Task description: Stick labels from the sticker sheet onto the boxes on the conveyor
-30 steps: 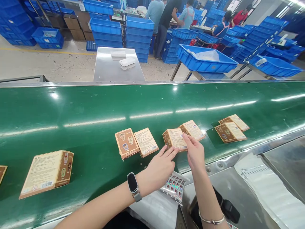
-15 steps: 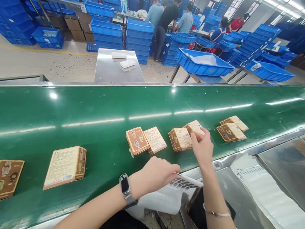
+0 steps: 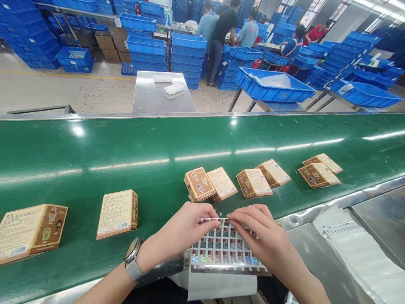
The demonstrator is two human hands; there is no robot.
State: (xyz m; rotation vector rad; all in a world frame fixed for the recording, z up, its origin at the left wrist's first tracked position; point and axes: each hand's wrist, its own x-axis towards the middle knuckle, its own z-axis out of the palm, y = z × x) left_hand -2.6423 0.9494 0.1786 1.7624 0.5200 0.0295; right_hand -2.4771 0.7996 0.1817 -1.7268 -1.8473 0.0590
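A sheet of small holographic stickers (image 3: 223, 249) lies at the near edge of the green conveyor belt (image 3: 126, 143). My left hand (image 3: 183, 230) pinches its top edge with thumb and forefinger. My right hand (image 3: 259, 236) rests curled on the sheet's upper right part, fingertips pinched at its top edge. Several small brown cartons ride the belt beyond my hands: a pair (image 3: 209, 184) straight ahead, another pair (image 3: 262, 179) to the right, a third pair (image 3: 319, 171) farther right. Two more cartons (image 3: 117, 213) (image 3: 31, 230) lie to the left.
A steel table (image 3: 363, 253) with white paper sheets sits at the right. Beyond the belt stand a steel stand (image 3: 152, 97) with white cases, stacks of blue crates (image 3: 186, 55), a blue crate (image 3: 272, 86) on a frame, and several people (image 3: 218, 29) working.
My right hand left the cartons on the belt and came back to the sticker sheet. My left hand brought the sheet up flat. The cartons have shifted right along the belt.
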